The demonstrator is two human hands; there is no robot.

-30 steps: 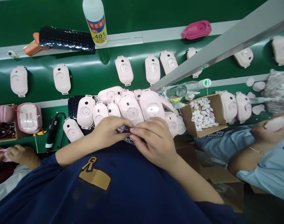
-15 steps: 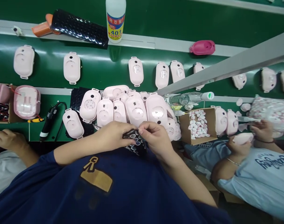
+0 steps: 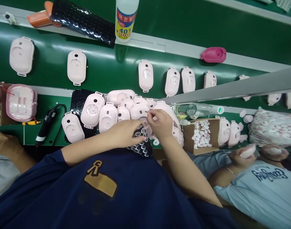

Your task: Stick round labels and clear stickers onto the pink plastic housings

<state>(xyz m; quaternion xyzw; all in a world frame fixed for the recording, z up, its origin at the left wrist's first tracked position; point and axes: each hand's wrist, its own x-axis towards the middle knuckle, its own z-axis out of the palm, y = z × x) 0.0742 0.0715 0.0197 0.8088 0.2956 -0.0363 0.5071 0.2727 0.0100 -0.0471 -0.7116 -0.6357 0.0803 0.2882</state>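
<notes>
My left hand (image 3: 125,133) is closed on a black sheet dotted with small round stickers (image 3: 142,145), held at the near edge of the bench. My right hand (image 3: 161,122) is pinched shut and raised over a pile of pale pink plastic shells (image 3: 117,109); what its fingertips hold is too small to name. The fingertips hover at one pink shell (image 3: 138,112) in the middle of the pile.
More pink shells (image 3: 76,66) ride the green conveyor belt (image 3: 107,68). A white 401 glue bottle (image 3: 125,19) stands on the far rail. A cardboard box of small pink-white parts (image 3: 201,134) sits to the right. An electric screwdriver (image 3: 44,127) lies left. Co-workers' hands (image 3: 241,152) work on both sides.
My right hand has lifted off the sticker sheet and moved up to the pink shell pile. The left hand stays on the sheet. The view has shifted slightly.
</notes>
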